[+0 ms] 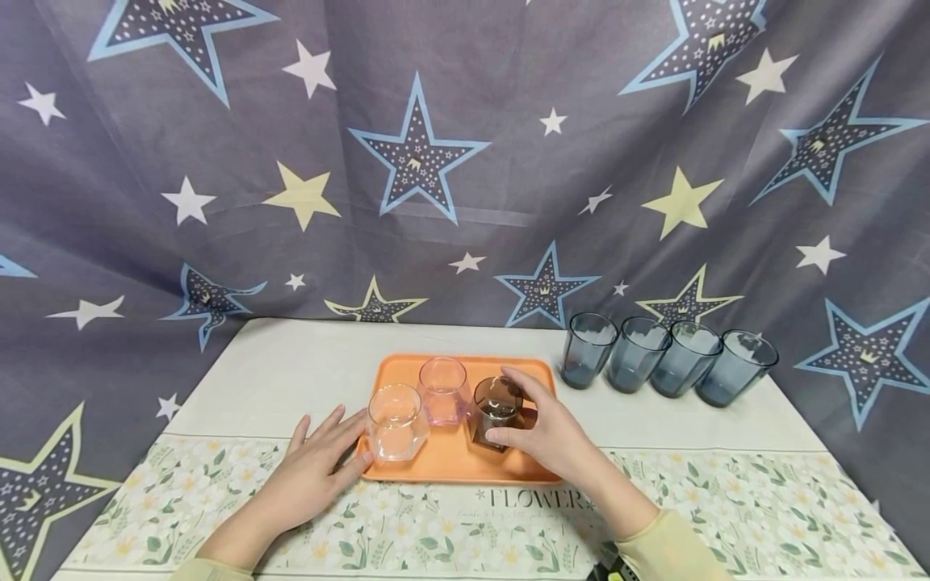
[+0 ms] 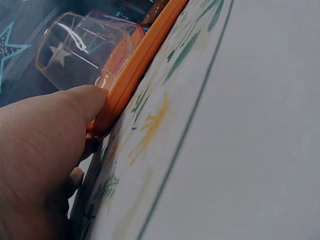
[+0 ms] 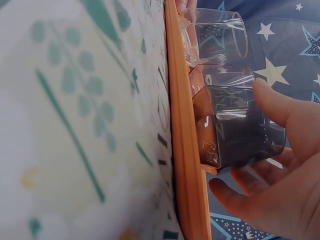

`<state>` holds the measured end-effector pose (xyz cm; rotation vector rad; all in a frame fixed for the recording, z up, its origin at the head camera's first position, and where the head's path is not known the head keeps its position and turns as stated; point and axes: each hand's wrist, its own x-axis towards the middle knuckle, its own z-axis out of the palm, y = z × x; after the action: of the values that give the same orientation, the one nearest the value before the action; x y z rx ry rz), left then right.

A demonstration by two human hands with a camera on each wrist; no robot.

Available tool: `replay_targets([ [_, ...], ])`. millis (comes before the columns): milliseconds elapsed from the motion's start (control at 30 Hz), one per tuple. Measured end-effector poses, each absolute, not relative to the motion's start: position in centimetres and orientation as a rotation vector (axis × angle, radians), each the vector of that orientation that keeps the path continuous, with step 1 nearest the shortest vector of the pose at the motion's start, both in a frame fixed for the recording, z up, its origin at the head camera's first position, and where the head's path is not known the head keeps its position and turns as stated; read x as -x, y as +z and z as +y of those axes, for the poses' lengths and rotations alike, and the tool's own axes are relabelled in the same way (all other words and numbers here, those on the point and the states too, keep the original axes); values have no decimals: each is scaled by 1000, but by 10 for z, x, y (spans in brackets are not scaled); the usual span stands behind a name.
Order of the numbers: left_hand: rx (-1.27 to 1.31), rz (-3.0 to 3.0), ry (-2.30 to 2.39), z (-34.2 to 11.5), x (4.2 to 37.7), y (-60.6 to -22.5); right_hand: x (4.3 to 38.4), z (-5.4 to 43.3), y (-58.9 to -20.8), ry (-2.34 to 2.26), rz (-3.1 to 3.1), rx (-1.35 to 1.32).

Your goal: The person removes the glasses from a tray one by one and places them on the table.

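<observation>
An orange tray (image 1: 450, 472) lies on the table with three faceted glasses upright on it. The clear glass (image 1: 396, 428) is at its left, a pink-tinted glass (image 1: 445, 395) stands behind in the middle, and a dark brown glass (image 1: 497, 415) is to the right. My left hand (image 1: 312, 468) holds the tray's left edge, thumb over the rim beside the clear glass; its other fingers are partly hidden in the left wrist view. My right hand (image 1: 548, 428) grips the brown glass from the right, thumb in front and index finger behind. In the right wrist view the lower fingers (image 3: 230, 197) hang off the glass.
Several blue-grey tumblers (image 1: 639, 355) stand in a slanting row at the back right of the table. A floral cloth (image 1: 726, 500) covers the table's front half. A dark curtain with stars (image 1: 465, 161) hangs close behind and along both sides.
</observation>
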<state>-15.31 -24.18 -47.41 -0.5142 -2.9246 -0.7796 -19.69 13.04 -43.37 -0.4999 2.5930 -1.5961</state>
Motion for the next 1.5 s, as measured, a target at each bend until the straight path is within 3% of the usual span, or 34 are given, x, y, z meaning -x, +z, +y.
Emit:
replay_targets([
  [1500,517,-2922,-774,-242,152,-473,198,131,-441,-1677,2493,408],
])
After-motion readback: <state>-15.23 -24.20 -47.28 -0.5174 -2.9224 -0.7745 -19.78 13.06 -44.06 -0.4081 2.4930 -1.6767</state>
